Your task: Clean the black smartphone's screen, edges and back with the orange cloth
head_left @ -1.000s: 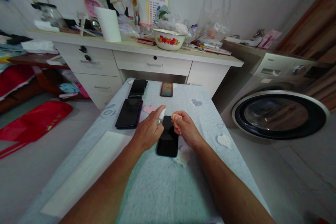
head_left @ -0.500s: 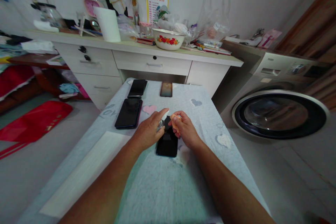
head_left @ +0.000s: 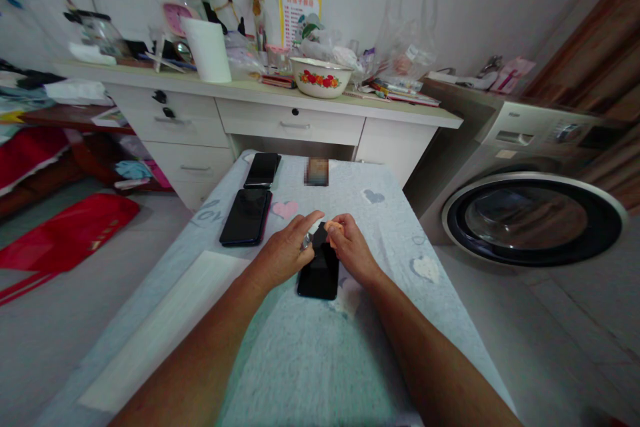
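Note:
My left hand (head_left: 285,248) is closed round a small clear spray bottle (head_left: 307,240) with a white top, its index finger lying on the nozzle. In my right hand (head_left: 354,245) an orange cloth (head_left: 334,229) is pinched close to that nozzle. Beneath both hands a black smartphone (head_left: 319,278) lies face up on the tablecloth (head_left: 290,360); its far part is partly hidden by the fingers. Two more dark phones, a nearer one (head_left: 245,217) and a farther one (head_left: 263,169), lie to the left.
A blurred-out brown item (head_left: 317,172) lies at the table's far end. A pale strip (head_left: 165,327) runs along the left side. Beyond stands a white desk (head_left: 295,123) bearing a flowered bowl (head_left: 321,78) and clutter. A washing machine (head_left: 515,153) stands to the right.
Both hands have shifted only slightly, the right fingers closing more over the orange cloth. The spray bottle and cloth stay held above the phone. The view has tilted a little.

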`<state>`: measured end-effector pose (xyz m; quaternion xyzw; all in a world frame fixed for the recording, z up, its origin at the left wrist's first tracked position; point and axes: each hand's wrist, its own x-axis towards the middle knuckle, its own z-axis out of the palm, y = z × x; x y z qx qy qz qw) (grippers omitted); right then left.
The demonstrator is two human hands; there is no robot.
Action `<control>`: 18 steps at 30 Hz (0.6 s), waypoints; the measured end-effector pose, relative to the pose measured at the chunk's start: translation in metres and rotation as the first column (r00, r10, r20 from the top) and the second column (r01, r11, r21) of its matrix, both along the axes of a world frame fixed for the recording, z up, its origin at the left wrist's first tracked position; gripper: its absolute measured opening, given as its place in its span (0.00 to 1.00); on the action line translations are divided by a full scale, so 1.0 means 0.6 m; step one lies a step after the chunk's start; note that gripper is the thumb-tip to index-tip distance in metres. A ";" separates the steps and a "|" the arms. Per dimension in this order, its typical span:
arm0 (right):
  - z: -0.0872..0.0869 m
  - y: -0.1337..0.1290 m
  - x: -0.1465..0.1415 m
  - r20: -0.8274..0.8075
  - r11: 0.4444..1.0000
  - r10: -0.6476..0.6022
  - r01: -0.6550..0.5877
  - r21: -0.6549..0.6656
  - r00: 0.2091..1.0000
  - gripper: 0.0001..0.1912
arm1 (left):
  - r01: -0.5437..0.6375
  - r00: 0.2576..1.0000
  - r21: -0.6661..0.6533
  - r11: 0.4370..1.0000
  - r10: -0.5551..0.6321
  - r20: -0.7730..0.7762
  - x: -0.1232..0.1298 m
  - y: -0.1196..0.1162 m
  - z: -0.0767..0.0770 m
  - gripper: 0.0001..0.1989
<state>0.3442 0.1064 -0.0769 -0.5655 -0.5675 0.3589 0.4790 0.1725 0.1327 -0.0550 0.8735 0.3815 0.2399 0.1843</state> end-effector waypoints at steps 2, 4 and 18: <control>0.000 -0.001 -0.001 0.064 0.999 -0.023 0.021 0.031 0.998 0.08 | -0.002 1.000 0.000 1.000 0.002 -0.005 0.001 -0.002 0.001 0.32; 0.000 -0.002 -0.002 0.118 0.998 -0.043 0.037 0.052 0.992 0.08 | 0.002 1.000 -0.007 1.000 -0.002 -0.012 0.002 -0.002 0.002 0.33; 0.009 -0.009 -0.005 0.260 0.997 -0.053 0.034 0.075 0.964 0.07 | -0.001 0.999 -0.002 1.000 0.001 0.044 0.003 0.001 -0.002 0.31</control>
